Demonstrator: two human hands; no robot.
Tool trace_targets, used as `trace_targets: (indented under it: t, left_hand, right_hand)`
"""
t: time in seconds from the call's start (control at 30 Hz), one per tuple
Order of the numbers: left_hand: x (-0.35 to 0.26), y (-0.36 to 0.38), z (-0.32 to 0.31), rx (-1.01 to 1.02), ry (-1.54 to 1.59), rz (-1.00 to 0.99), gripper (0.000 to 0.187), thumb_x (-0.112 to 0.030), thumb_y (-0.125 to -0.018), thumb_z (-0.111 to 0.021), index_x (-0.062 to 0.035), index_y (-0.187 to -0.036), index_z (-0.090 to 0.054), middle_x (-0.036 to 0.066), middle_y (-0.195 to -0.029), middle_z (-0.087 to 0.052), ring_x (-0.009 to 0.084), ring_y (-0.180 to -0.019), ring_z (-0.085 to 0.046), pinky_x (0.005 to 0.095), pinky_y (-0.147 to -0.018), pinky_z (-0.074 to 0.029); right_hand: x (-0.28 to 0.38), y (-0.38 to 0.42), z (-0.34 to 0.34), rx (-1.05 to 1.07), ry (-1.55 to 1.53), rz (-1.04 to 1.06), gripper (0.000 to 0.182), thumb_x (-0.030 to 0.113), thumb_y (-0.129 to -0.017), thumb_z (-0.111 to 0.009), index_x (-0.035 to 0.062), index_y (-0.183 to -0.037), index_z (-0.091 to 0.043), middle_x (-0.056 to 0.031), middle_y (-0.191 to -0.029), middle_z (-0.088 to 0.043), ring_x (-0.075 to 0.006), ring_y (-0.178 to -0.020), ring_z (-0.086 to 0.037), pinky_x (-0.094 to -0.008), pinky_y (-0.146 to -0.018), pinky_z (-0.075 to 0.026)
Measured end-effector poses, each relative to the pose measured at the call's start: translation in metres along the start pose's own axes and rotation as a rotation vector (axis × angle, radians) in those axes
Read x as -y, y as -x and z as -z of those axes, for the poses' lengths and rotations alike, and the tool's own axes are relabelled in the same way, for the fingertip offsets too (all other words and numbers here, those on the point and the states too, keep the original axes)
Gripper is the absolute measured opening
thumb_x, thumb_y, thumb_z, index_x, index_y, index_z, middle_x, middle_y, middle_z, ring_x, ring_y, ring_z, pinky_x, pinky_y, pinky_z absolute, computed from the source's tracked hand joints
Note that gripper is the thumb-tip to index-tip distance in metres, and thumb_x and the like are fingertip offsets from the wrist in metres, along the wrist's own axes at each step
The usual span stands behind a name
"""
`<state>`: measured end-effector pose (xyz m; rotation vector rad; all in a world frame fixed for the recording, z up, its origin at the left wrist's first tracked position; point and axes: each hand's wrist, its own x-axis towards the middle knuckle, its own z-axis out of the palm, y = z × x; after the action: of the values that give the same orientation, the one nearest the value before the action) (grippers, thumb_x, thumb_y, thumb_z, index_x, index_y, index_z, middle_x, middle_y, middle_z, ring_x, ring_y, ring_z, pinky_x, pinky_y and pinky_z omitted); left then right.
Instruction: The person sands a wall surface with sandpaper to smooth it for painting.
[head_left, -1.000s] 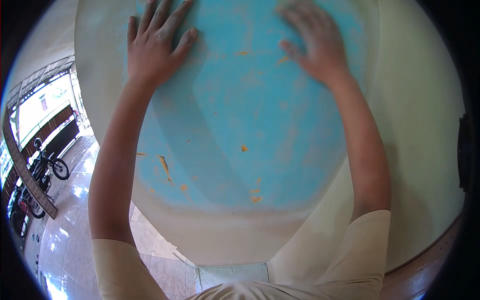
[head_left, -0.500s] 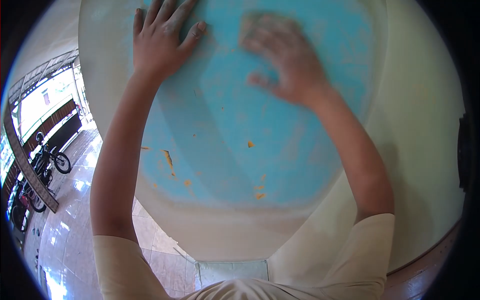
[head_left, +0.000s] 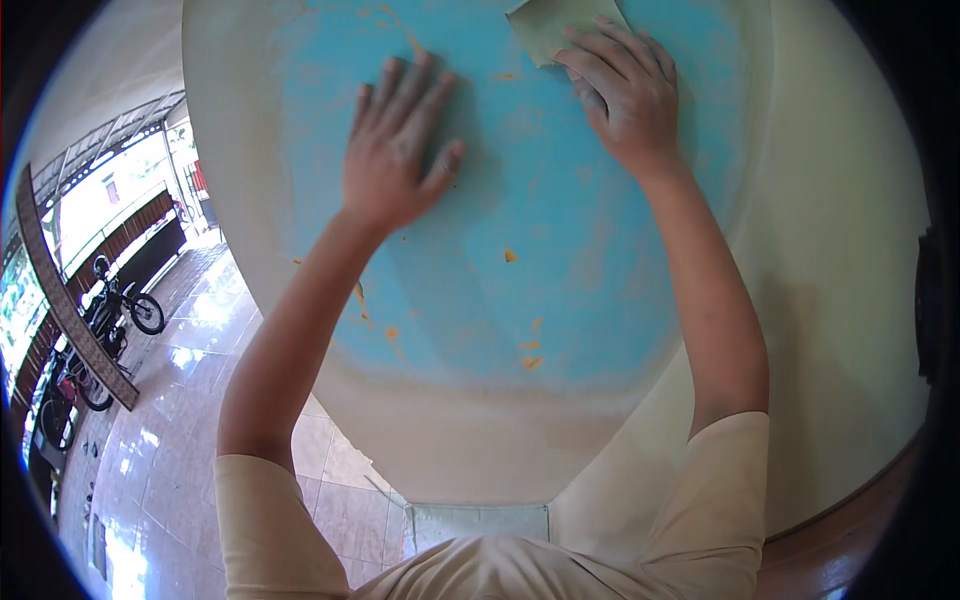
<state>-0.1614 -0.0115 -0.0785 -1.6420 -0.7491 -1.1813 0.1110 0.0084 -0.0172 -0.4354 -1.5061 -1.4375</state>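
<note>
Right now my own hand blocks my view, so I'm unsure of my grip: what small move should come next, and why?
I'd probably slide the right hand slightly up and left over the sheet: its fingers overlap only the lower right part, leaving a corner sticking out past them against the blue surface.

My view centres on the surface (head_left: 575, 230), matt blue with pale margins and scattered orange patches. Against its upper right I see the thin, greenish-tan sheet (head_left: 556, 24), set at a slant.
</note>
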Motion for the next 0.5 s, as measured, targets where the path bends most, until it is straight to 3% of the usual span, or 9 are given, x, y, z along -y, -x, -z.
trace_targets:
  t: [0.13,0.17,0.23,0.33,0.43,0.5]
  left_hand:
    - [-0.036,-0.017,0.002,0.071,0.36,-0.226,0.061,-0.038,-0.09,-0.059,-0.0143,-0.145,-0.048,0.011,-0.153,-0.043,0.0346,-0.143,-0.036,0.051,-0.117,-0.028]
    - [-0.043,-0.032,0.001,0.061,0.358,-0.234,0.061,-0.038,-0.09,-0.059,-0.0143,-0.145,-0.048,0.011,-0.153,-0.043,0.0346,-0.143,-0.036,0.051,-0.117,-0.028]
    - [-0.052,-0.065,-0.007,0.001,0.299,-0.473,0.063,-0.045,-0.093,-0.055,-0.0118,-0.146,-0.047,0.01,-0.154,-0.042,0.0321,-0.144,-0.035,0.0476,-0.118,-0.029]
    - [-0.052,-0.094,-0.03,0.112,0.137,-0.492,0.064,-0.046,-0.092,-0.056,-0.0141,-0.147,-0.046,0.007,-0.155,-0.041,0.0267,-0.143,-0.036,0.0479,-0.119,-0.029]
    - [-0.02,-0.104,-0.034,0.094,-0.02,-0.518,0.064,-0.047,-0.092,-0.056,-0.0166,-0.148,-0.045,0.004,-0.155,-0.041,0.0238,-0.143,-0.037,0.048,-0.119,-0.027]
    - [0.009,-0.117,-0.031,0.021,-0.054,-0.354,0.064,-0.046,-0.093,-0.055,-0.0193,-0.15,-0.042,0.006,-0.157,-0.038,0.0258,-0.144,-0.036,0.0527,-0.118,-0.025]
  right_hand:
    - [-0.001,0.01,-0.003,0.03,-0.175,0.019,0.026,0.015,-0.085,-0.068,0.0194,-0.11,-0.069,0.0042,-0.125,-0.066,-0.0249,-0.128,-0.054,-0.0492,-0.111,-0.038]
    - [0.002,0.013,0.0,0.062,-0.213,0.036,0.029,0.015,-0.082,-0.069,0.0191,-0.111,-0.069,0.0045,-0.127,-0.066,-0.0235,-0.129,-0.053,-0.05,-0.113,-0.037]
    - [0.001,0.026,0.0,0.029,-0.256,0.066,0.031,0.016,-0.081,-0.07,0.0172,-0.112,-0.07,0.0018,-0.126,-0.066,-0.0239,-0.129,-0.054,-0.0512,-0.113,-0.037]
    - [0.005,0.038,0.004,0.061,-0.275,0.001,0.032,0.015,-0.081,-0.069,0.0152,-0.113,-0.071,-0.0015,-0.126,-0.066,-0.025,-0.128,-0.055,-0.0511,-0.112,-0.038]
    - [0.01,0.053,0.014,0.074,-0.279,-0.127,0.031,0.014,-0.083,-0.064,0.0146,-0.113,-0.071,-0.0061,-0.128,-0.066,-0.0291,-0.126,-0.057,-0.0521,-0.111,-0.037]
    - [0.002,0.068,0.016,-0.067,-0.253,-0.239,0.033,0.013,-0.084,-0.058,0.0144,-0.114,-0.071,-0.0085,-0.13,-0.065,-0.0314,-0.128,-0.055,-0.0541,-0.111,-0.034]
